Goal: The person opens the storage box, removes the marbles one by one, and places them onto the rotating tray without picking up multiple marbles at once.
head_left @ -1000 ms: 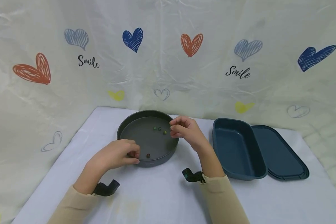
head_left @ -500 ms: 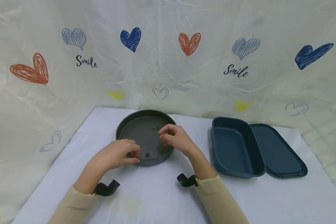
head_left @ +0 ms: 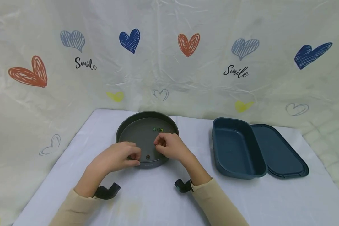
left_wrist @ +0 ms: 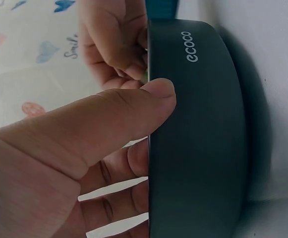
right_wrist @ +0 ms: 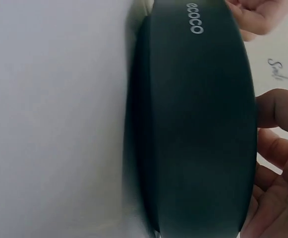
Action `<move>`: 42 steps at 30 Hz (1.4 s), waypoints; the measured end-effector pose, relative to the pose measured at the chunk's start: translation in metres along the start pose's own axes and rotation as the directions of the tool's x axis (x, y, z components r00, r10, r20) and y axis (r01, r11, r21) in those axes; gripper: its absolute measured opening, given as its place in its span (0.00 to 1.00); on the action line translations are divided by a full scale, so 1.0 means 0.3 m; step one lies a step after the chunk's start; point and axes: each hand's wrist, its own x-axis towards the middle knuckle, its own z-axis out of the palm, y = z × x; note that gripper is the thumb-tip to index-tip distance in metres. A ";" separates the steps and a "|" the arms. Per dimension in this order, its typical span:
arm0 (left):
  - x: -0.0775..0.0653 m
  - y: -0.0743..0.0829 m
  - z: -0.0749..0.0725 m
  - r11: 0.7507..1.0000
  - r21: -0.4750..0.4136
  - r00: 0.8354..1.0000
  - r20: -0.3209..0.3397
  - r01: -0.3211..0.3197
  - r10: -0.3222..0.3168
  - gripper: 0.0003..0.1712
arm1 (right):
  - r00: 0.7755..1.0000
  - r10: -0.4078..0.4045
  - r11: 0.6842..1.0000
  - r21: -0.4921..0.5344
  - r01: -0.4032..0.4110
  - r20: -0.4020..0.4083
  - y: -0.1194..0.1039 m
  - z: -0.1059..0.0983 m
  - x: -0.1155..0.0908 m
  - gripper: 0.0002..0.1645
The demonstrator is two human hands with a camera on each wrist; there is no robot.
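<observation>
Round ecoco pan (head_left: pixel 157 163), likely light and stiff, best held by its wall, clamped there by left hand (head_left: pixel 117 157); right hand (head_left: pixel 170 147) pinching green marble (left_wrist: pixel 144 76).

Round dark-grey pan (head_left: pixel 138 133): one. Small glossy balls (head_left: pixel 154 129) lying in it: four (two green, one yellow-green, one reddish-brown); one more, mostly hidden, in right grip (head_left: pixel 169 146). Deep rectangular blue container (head_left: pixel 238 150): one. Flat blue lid (head_left: pixel 281 150): one. Black wrist-worn devices (head_left: pixel 107 191): two. White-covered worktop (head_left: pixel 158 204): one.

The person's left hand (head_left: pixel 117 158) pointed toward two o'clock, gripping; the right hand (head_left: pixel 171 146) pointed toward ten o'clock, pinching.
</observation>
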 end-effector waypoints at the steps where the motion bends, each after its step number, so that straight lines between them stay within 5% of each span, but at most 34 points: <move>1: -0.001 0.000 -0.001 1.000 -0.001 1.000 0.000 -0.002 0.002 0.14 | 1.000 -0.010 1.000 -0.029 0.010 0.000 -0.003 0.003 0.000 0.06; 14: -0.001 -0.008 0.008 1.000 0.010 1.000 0.008 0.014 -0.014 0.14 | 1.000 -0.016 0.963 -0.271 0.009 -0.022 -0.015 0.034 -0.001 0.05; 42: 0.004 -0.005 0.012 0.999 0.026 1.000 0.009 0.019 -0.020 0.15 | 1.000 0.003 0.896 -0.445 0.001 0.009 -0.045 0.052 -0.005 0.03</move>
